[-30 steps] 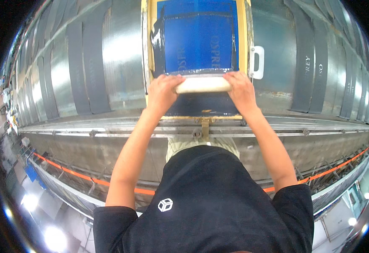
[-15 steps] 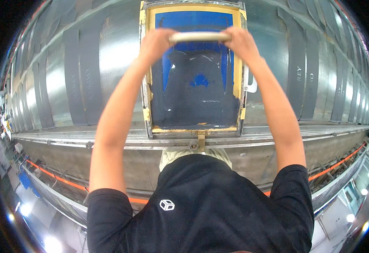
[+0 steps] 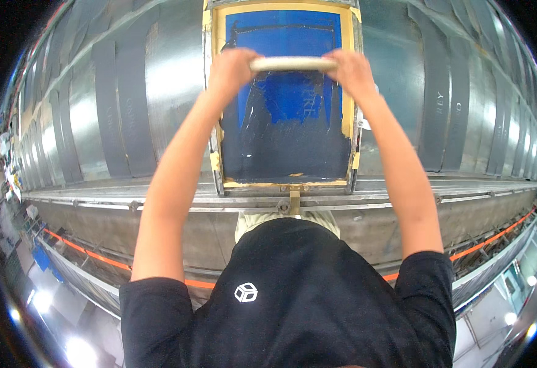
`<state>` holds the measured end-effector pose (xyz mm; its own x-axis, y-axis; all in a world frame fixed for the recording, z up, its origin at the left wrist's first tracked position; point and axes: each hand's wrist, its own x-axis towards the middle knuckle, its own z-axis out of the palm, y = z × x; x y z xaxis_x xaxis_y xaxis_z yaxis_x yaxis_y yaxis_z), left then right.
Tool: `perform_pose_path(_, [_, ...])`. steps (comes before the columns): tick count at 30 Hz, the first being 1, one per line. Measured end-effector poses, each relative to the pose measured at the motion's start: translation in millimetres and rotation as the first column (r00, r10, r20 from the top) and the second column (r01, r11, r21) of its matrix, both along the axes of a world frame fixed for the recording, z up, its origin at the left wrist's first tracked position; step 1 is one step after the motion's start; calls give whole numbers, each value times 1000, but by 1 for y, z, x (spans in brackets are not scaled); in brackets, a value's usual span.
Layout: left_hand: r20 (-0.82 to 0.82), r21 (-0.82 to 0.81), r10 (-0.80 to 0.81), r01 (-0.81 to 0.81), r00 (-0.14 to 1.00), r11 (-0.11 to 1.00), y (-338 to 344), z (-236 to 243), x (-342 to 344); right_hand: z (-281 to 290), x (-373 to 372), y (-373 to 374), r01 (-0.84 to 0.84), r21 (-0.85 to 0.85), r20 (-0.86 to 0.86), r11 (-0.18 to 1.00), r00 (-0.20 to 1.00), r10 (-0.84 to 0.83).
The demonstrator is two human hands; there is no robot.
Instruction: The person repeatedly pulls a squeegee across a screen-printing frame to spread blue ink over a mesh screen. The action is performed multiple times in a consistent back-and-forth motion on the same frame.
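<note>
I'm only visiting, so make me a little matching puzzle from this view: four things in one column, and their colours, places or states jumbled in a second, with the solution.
Column one
1. Squeegee handle
2. Screen mesh
3. Dark grey strips
4. T-shirt

Column two
A. Black, short-sleeved
B. Lying on the shiny surface, to the left and right of the screen frame
C. Gripped at its ends by the left hand and right hand
D. Blue, partly covered with dark ink

Right pairs: 1-C, 2-D, 3-B, 4-A

Screen-print wkshop, w/ inky framed screen (image 3: 293, 110), long metal table (image 3: 391, 61) & rows of dk strips (image 3: 435, 104).
</note>
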<state>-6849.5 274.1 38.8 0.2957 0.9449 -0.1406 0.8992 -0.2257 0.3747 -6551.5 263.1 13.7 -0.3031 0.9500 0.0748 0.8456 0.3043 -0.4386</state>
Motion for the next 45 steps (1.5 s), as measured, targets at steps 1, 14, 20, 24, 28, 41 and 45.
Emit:
perform_pose_path(1, [32,24,-14,13,999,1000,-31,-3,-4,-4,0,-29,-15,14,-29,1000,999,15])
perform_pose_path(14, [208,244,-76,24,975,969,-210,-3,-19,29,-23,-198,23,-35,-177,999,984,-29])
perform_pose_path(20, [121,256,-15,-17,993,966,2,-1,-4,15,-7,19,-18,105,-95,994,995,28])
perform_pose_path(24, [-2,165,0,0,1000,986,96,-2,-8,20,-6,105,-40,69,44,997,998,37])
perform_pose_path(28, [-55,133,-17,24,998,991,125,-5,-4,13,-2,129,33,-35,54,999,998,-31])
perform_pose_path(41, [56,76,-22,18,998,997,-103,-1,-13,8,-16,-110,21,-30,-88,999,996,-24])
perform_pose_path(45, [96,137,-41,28,995,990,-219,-2,-18,12,-20,-220,-6,-44,-221,999,975,-4])
